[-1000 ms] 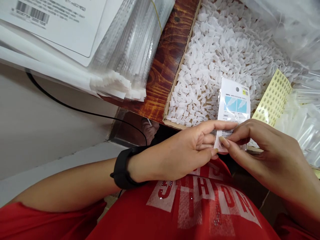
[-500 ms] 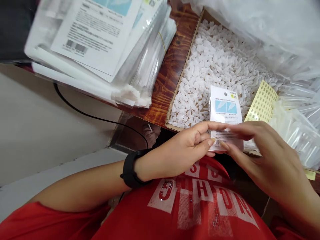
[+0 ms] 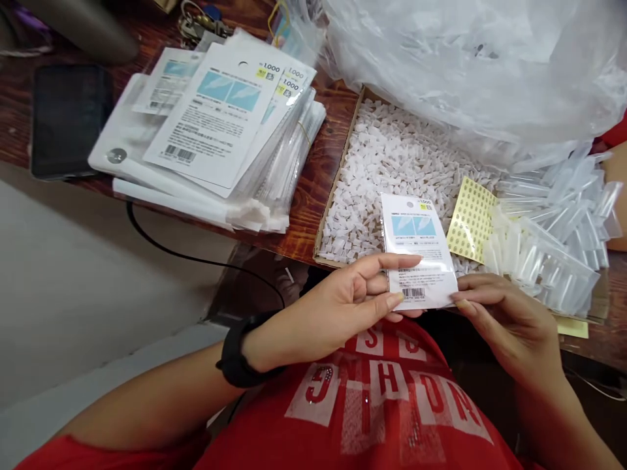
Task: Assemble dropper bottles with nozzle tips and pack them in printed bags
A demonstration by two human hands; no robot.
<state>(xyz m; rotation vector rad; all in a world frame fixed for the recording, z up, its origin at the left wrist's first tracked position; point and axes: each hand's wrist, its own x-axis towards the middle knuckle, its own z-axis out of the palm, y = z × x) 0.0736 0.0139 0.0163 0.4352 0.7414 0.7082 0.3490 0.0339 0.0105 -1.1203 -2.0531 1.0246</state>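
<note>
Two hands on one small packet: the left hand (image 3: 343, 303) pinches the near left corner of the printed packet (image 3: 418, 258) between thumb and fingers, closed on it, while the right hand (image 3: 504, 320) steadies the near right edge with its fingertips, fingers curled lightly against it rather than clamped. That packet sits just in front of the person's red shirt (image 3: 386, 398), over the near rim of the cardboard tray (image 3: 337, 186). By the look of it, it is a thin card in a clear sleeve, so I'd call it very light, bendy and a little slick; the edges and corners are the sensible places to pinch, as flat pressure in the middle would likely buckle it. One black wristband (image 3: 235, 356) shows on the left wrist. Inside the tray, beyond the packet, lie small white plastic caps (image 3: 382, 156), far too many to count. Right of the tray's near corner rests one yellow sheet of dot stickers (image 3: 471, 219), and past that a heap of clear plastic tubes (image 3: 543, 248), uncountable. Left of the tray sits one banded stack of the same packets (image 3: 220, 124), then one dark phone (image 3: 66, 117). Behind the tray billows one big clear plastic bag (image 3: 465, 65).
</note>
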